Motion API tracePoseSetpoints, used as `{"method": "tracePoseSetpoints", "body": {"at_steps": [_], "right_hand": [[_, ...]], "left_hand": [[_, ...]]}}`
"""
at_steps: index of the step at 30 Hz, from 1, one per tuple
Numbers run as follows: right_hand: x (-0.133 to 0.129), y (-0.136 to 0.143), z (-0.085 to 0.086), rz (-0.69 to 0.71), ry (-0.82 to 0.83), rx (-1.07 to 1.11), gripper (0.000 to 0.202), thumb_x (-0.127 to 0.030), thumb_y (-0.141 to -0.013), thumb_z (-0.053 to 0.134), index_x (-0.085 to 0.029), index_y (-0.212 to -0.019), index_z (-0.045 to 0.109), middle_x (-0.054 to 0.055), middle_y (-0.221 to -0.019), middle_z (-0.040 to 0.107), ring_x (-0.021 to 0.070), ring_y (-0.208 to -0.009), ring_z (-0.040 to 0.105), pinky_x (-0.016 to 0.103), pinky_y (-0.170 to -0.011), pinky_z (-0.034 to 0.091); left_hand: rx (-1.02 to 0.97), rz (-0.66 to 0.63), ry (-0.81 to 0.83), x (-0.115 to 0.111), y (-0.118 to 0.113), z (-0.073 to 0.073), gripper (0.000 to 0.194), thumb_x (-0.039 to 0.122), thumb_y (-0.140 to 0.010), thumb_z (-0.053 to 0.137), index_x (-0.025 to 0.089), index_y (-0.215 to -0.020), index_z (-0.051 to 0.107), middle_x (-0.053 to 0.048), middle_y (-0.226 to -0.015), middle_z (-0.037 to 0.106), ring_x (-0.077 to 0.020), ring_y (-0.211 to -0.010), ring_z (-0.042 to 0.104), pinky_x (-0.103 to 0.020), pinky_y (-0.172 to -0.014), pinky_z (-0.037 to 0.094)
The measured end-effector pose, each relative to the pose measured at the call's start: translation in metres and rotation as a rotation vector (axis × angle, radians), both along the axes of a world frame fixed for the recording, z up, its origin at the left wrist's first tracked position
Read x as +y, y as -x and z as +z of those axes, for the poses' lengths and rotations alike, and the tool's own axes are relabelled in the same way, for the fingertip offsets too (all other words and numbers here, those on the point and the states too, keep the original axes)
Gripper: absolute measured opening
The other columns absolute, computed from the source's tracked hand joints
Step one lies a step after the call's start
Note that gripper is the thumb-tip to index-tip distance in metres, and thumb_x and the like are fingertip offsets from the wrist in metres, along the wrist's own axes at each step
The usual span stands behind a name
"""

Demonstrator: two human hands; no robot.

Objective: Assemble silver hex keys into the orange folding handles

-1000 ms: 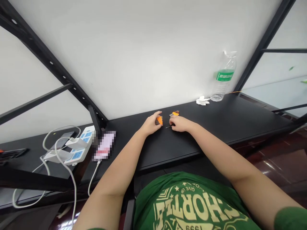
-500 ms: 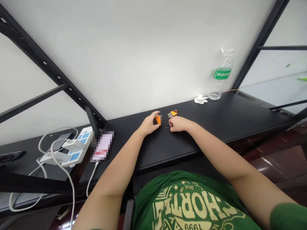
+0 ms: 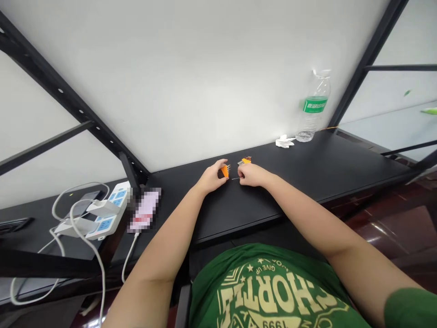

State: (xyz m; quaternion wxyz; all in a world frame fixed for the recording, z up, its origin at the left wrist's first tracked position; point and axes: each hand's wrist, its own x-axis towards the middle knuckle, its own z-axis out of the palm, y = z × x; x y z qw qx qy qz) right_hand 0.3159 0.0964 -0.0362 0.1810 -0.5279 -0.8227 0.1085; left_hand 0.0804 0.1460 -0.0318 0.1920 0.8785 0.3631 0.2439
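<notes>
My left hand (image 3: 212,177) grips an orange holder (image 3: 225,171) between thumb and fingers, with several thin metal pieces sticking out of its right side. Facing it, my right hand (image 3: 251,175) is closed on a thin metal rod (image 3: 235,178), whose end points left toward the orange holder; the two do not touch. Just behind my right hand a second orange holder (image 3: 246,160) lies on the black table (image 3: 232,214), also with several metal pieces, and my hand partly covers it.
A clear bottle (image 3: 312,109) with a green label stands by the wall, beside crumpled white tissue (image 3: 284,141). To the left are a white power strip (image 3: 114,207) with cables and a blurred-out phone (image 3: 145,210). Black frame bars rise at both sides.
My right hand has moved slightly left and away from me with the rod, which is now closer to the holder in my left hand. My left hand has hardly moved.
</notes>
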Motion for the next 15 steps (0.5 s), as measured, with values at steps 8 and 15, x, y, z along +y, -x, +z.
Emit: {"method": "tracePoseSetpoints", "body": {"at_steps": [8,15], "right_hand": [[0.005,0.0016,-0.0021,0.093,-0.134,0.134,0.013,-0.008,-0.087,0.059,-0.017,-0.092,0.067,0.005,-0.09,0.07,0.0157,-0.081,0.061,0.027,-0.078,0.046],[0.0075,0.0014,-0.0043,0.146,-0.252,0.199,0.018,-0.009,-0.093,0.056,-0.017,-0.095,0.072,0.007,-0.098,0.071,0.0184,-0.09,0.063,0.032,-0.089,0.048]], "left_hand": [[-0.024,-0.008,0.016,0.0019,0.0014,-0.0019,0.075,0.027,-0.079,0.074,0.026,-0.148,0.045,-0.007,-0.13,0.069,-0.0229,-0.119,0.067,-0.041,-0.11,0.051],[-0.06,-0.016,0.02,0.0013,0.0026,-0.0005,0.074,0.027,-0.078,0.073,0.026,-0.146,0.046,-0.005,-0.125,0.071,-0.0213,-0.114,0.068,-0.04,-0.109,0.051]]}}
